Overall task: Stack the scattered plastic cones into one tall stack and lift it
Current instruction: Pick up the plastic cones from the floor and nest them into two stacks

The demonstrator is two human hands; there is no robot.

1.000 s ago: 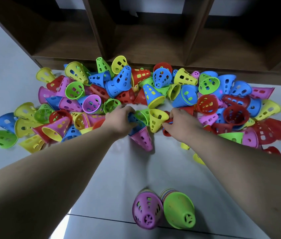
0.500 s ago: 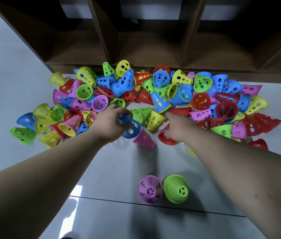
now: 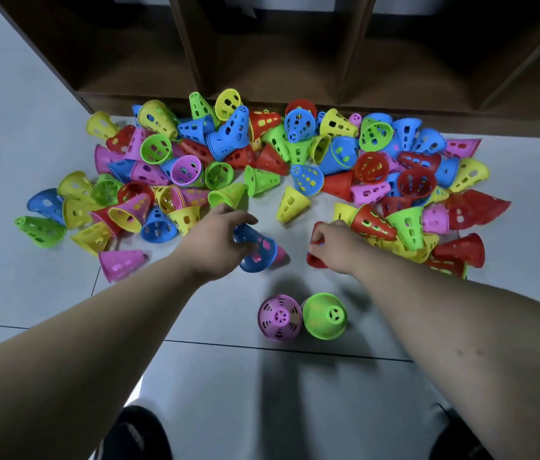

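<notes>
Our left hand (image 3: 215, 239) curls round a blue perforated plastic cone (image 3: 257, 254), w/ a pink cone tip (image 3: 281, 253) poking out at its 3 o'clock. Our right hand (image 3: 336, 247) grips a red perforated plastic cone (image 3: 315, 260). At 6 o'clock from both stand two upright stacks, purple-topped stack (image 3: 280, 318) & green-topped stack (image 3: 325, 315), touching. The scattered cone pile (image 3: 295, 161) lies at 12, against a dark wooden shelf unit (image 3: 262, 61).
</notes>
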